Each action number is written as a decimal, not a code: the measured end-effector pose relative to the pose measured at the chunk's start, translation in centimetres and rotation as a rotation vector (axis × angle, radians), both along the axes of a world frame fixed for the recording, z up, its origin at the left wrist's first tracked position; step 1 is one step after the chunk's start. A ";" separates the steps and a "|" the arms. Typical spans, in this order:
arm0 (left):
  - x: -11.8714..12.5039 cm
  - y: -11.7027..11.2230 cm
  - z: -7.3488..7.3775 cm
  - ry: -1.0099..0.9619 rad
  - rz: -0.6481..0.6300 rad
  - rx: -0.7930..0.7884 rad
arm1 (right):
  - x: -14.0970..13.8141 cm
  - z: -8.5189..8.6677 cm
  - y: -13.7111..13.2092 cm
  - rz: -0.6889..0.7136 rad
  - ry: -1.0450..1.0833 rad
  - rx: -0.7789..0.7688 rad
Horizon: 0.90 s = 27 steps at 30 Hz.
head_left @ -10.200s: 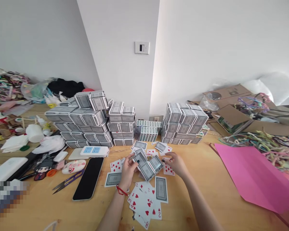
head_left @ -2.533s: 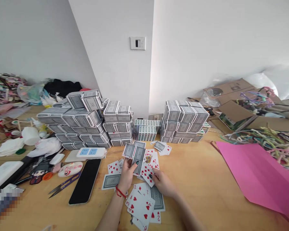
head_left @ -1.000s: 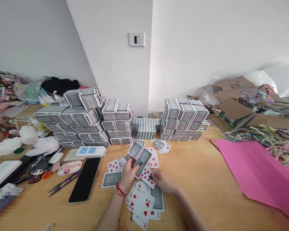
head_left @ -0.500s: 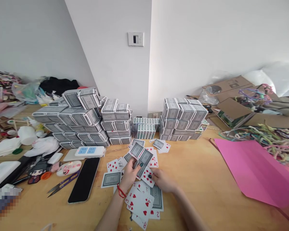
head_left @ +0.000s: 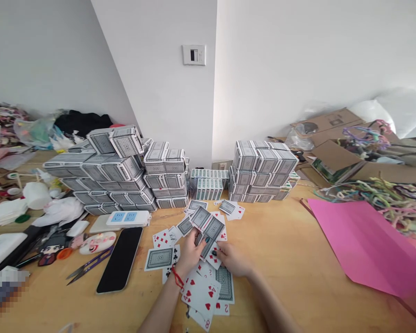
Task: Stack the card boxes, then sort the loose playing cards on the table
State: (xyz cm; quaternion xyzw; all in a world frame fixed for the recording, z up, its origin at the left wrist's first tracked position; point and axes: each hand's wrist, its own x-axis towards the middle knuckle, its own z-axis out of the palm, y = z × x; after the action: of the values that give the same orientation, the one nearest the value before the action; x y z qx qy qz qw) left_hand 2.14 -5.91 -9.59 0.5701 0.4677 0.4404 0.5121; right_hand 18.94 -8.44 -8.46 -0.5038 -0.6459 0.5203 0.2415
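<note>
Just short of our wrists lies a heap of loose playing cards (head_left: 203, 296), mostly face-up hearts and too overlapped to count, with one face-down card (head_left: 225, 283) under the right wrist. Our left hand (head_left: 189, 252) is clamped on a fan of cards (head_left: 208, 226), backs toward us, and at least three backs show. Our right hand (head_left: 234, 260) sits just beside it, fingertips on one face-up red card (head_left: 213, 255) at the foot of the fan. We cannot tell whether they pinch it or only press it.

We judge the step in hand to be feeding that card into the fan. That calls for a loosened left thumb and a steady slide, so that the spread does not slip.

Left of the left hand lie one face-down card (head_left: 158, 258), one black phone (head_left: 119, 266), one pair of snips (head_left: 88, 269) and one power strip (head_left: 128, 217). Well to the right lies one pink sheet (head_left: 364, 249) on the worktop (head_left: 298, 259). Beyond the fan stand two big stacks of boxed decks (head_left: 118, 171) (head_left: 263, 171), with one low block of green decks (head_left: 208, 185) between them.
</note>
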 end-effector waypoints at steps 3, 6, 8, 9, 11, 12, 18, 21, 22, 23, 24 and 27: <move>0.1 0.1 -0.1 0.015 0.003 0.014 | -0.2 -0.1 -0.1 0.008 -0.038 0.048; 0.2 0.2 0.1 -0.026 0.053 -0.043 | -0.4 -0.3 -0.1 -0.065 0.002 0.020; 0.1 0.2 0.5 -0.084 0.081 -0.108 | -0.5 -0.6 -0.1 -0.170 0.075 -0.020; 0.1 0.2 0.6 -0.114 0.084 -0.139 | -0.5 -0.8 0.0 -0.223 0.120 -0.032; 0.0 0.2 1.0 -0.155 0.064 -0.178 | -0.4 -1.1 0.1 -0.318 0.205 -0.017; -0.1 0.2 1.1 -0.164 0.044 -0.181 | -0.4 -1.2 0.2 -0.358 0.234 0.007; -0.6 0.3 0.9 -0.111 0.039 -0.116 | -0.4 -1.1 0.0 -0.457 0.207 0.139; -0.8 0.3 0.5 -0.087 0.057 -0.125 | -0.6 -0.9 -0.3 -0.419 0.204 0.105; -0.8 0.4 0.4 -0.082 0.057 -0.126 | -0.7 -0.9 -0.4 -0.405 0.200 0.089; -0.8 0.4 0.3 -0.077 0.059 -0.124 | -0.8 -0.9 -0.5 -0.394 0.191 0.080; -0.7 0.4 0.3 -0.072 0.062 -0.121 | -0.8 -0.9 -0.6 -0.386 0.177 0.082; -0.7 0.4 0.2 -0.071 0.062 -0.125 | -0.9 -0.9 -0.6 -0.381 0.124 0.133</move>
State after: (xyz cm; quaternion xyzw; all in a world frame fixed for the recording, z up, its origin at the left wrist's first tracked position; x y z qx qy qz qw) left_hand 1.47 -5.51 -9.37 0.5064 0.4931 0.4460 0.5492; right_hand 18.06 -9.07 -9.39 -0.5668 -0.5559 0.4516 0.4071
